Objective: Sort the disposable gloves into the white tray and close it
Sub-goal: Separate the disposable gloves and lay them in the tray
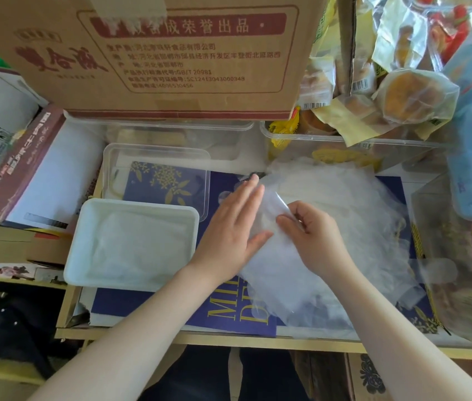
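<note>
The disposable gloves [330, 221] are lying as a loose see-through heap on the blue printed sheet [229, 314], just right of the white tray [84, 256], w/ some gloves already sitting inside the tray. The left hand [234, 224] is lying flat, fingers straight and together, pressing on the heap's left edge; the right hand [310, 230] is pinching a fold of film betw. thumb and fingertips at the top of the stack. Judging by this, the person is peeling or folding one glove off the pile before moving it left. To do it well: the flat hand should be pinning the rest so only one layer is lifting, the pinch should be pulling slowly since thin film clings and drags neighbours, and the glove wants flattening before going in, so the heap is staying low enough to close. The clear lid [156, 175] is waiting just behind the tray, near at hand. Beyond are the cardboard box [171, 53] and bagged pastries [414, 96].
</note>
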